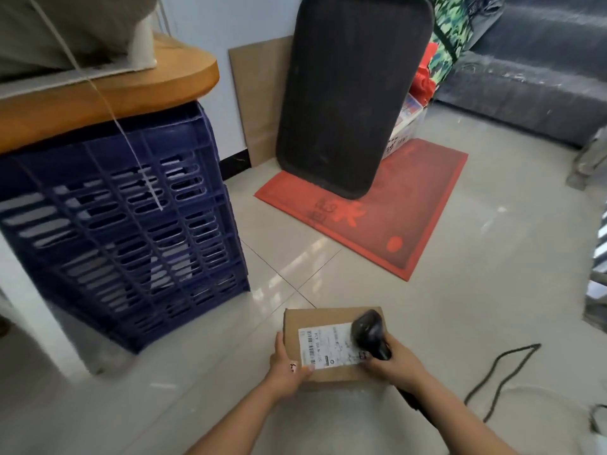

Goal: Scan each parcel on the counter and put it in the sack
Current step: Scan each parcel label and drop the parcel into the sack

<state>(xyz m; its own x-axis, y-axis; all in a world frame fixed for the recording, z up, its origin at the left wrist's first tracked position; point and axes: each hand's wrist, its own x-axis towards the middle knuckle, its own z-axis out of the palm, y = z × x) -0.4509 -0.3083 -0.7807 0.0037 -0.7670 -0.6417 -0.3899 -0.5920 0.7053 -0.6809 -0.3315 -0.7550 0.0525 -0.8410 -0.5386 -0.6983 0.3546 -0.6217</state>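
Pale floor tiles spread beside blue crates and a red mat. Above the floor, the left hand grips a cardboard parcel by its edge. The right hand clasps a black scanner over its label.

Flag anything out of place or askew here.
The large dark tray stands on end on the red mat, leaning tilted rather than lying flat. A black cable lies loose across the floor at right. The parcel and scanner look intact.
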